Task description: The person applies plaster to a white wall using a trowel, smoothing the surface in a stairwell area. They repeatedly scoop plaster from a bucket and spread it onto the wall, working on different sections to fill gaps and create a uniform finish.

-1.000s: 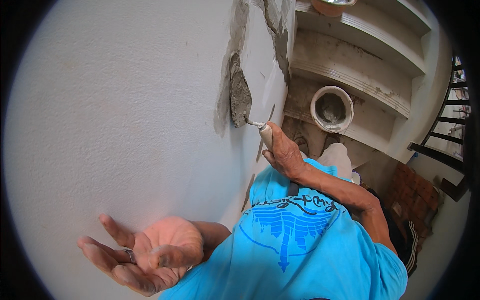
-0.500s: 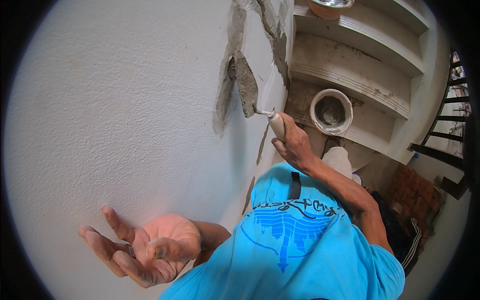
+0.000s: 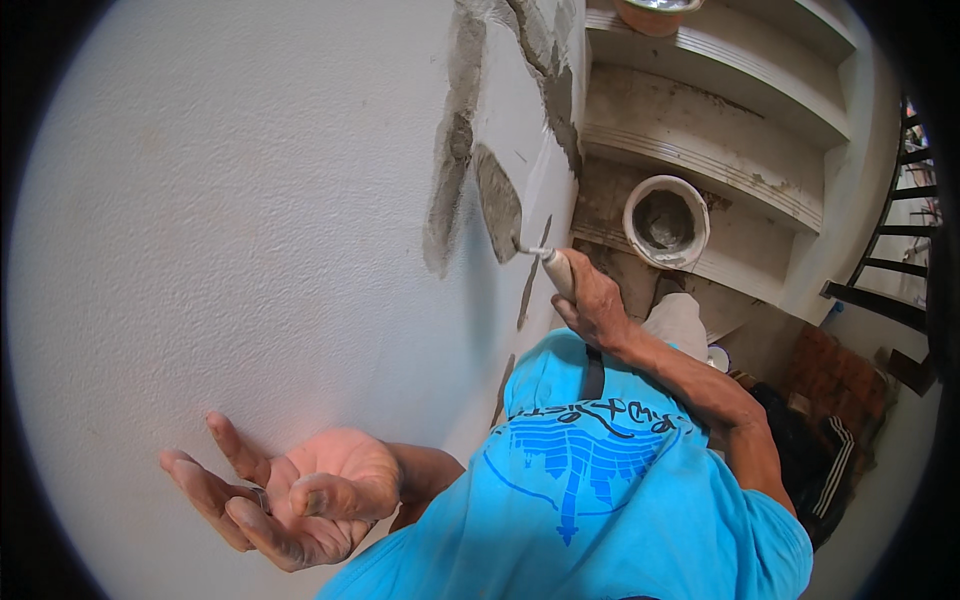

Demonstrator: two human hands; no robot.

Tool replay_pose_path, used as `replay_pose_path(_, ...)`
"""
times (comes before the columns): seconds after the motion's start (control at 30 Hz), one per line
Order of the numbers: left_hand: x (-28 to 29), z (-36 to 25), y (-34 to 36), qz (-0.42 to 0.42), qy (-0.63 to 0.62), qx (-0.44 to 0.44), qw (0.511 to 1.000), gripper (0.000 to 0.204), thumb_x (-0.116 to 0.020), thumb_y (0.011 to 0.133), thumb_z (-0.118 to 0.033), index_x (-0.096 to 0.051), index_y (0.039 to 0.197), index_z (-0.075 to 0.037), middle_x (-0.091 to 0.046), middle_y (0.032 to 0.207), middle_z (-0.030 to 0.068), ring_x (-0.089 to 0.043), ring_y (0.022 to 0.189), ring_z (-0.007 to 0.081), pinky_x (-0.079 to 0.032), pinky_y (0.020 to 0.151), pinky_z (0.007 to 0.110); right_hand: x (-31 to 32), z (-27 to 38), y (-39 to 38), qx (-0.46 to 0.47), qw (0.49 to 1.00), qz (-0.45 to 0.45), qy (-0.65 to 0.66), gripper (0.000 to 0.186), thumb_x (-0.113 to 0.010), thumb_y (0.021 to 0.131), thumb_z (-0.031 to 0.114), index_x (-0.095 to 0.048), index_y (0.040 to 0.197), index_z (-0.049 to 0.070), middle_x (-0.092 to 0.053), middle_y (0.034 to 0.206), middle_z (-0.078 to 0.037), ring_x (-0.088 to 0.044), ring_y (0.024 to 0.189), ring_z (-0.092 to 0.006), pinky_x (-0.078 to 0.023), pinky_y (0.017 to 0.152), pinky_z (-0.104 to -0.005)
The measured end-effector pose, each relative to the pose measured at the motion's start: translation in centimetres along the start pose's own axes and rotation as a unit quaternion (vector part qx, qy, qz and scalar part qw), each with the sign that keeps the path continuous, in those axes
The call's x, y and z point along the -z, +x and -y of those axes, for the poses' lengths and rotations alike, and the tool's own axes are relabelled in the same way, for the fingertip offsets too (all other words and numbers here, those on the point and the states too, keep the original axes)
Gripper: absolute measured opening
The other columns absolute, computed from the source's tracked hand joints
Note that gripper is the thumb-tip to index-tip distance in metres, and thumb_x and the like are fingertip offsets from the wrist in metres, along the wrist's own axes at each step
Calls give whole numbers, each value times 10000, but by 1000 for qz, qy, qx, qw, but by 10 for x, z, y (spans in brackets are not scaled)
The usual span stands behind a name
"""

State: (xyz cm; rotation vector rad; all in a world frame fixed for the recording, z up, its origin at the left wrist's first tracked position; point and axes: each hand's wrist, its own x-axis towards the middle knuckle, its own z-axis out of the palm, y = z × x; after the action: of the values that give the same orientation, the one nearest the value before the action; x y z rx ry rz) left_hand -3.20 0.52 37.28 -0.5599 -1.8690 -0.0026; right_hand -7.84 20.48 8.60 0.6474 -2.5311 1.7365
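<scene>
My right hand [image 3: 597,303] is closed round the pale handle of a pointed trowel [image 3: 498,203]. Grey mortar coats the blade, which stands just right of a long patch of wet mortar [image 3: 455,150] on the white wall [image 3: 250,230]. A narrow gap seems to lie between blade and patch. At the lower left, my left hand [image 3: 315,490] is palm up with its fingers spread and curled a little, holding nothing. Its back is close to the wall; whether it touches cannot be seen.
A white bucket [image 3: 698,195] with grey mortar inside stands on the stairs [image 3: 700,110] at the right. Higher up sits an orange-brown tub [image 3: 650,20]. A dark railing [image 3: 880,305] runs along the far right, above reddish bricks [image 3: 835,375] and dark cloth [image 3: 800,440].
My right hand has drawn the trowel down and slightly right, away from the mortar patch, baring more of it. My left hand has hardly moved.
</scene>
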Motion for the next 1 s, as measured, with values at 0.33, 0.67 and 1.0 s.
replay_pose_path(0.33,11,-1,-1,87,65,4,994,417,-406,1017,-155,-496,1393,0,-414,1443,341,-392,1403,514,-535,1029,597,-25,12,26,17,999,-23,-17,774,-746,730,-5,-356,1396,51,-631,1015,-258,-672,892,-451,-560,768,-480)
replay_pose_path(0.67,9,-1,-4,68,54,26,996,412,-403,1002,-118,-524,1375,9,-435,1423,324,-385,1412,503,-525,1053,587,6,7,23,16,999,-25,-14,642,-698,738,-19,-440,1324,33,-618,1040,-212,-667,891,-410,-561,767,-474)
replay_pose_path(1.0,7,0,-3,74,63,13,995,406,-389,997,-98,-531,1358,22,-440,1406,319,-381,1410,512,-526,1048,593,-9,-3,5,14,1000,-16,-23,621,-696,743,-25,-452,1312,32,-611,1039,-187,-667,913,-380,-563,758,-464)
